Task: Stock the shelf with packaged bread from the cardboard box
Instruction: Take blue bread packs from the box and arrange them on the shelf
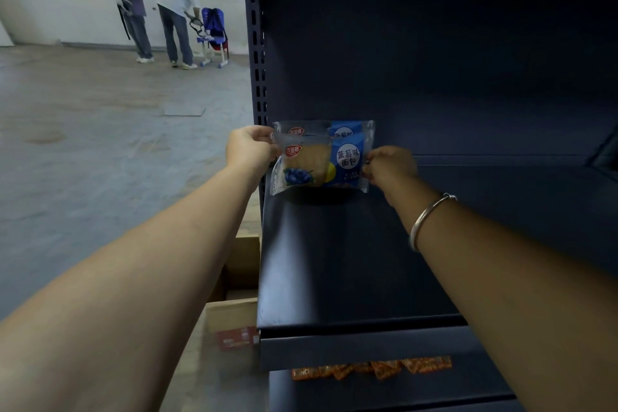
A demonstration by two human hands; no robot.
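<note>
Dark blue steel makes up the shelf (334,261), and its upper back panel is so dim that little can be made out there. A bread packet (321,164), clear film with a blue label, stands upright near the shelf's back left corner, and a second packet (334,129) stands right behind it, mostly hidden, only its top strip showing. The left hand (250,149) pinches the front packet's left seam near its upper corner; the right hand (389,165) pinches the right seam at mid height. The fingers of both hands are curled in on the film, so the packet sits stretched between them, its body clear of the fingertips, which are themselves hidden behind the knuckles. A silver bangle (428,219) circles the right wrist. Below the shelf's left edge the cardboard box (239,284) is mostly cut off by the left forearm and the shelf, its contents not visible. Orange packets (371,370) lie on the lower shelf, blurred, partly under the front lip. Two people (157,13) stand far off by a blue chair (212,35).
</note>
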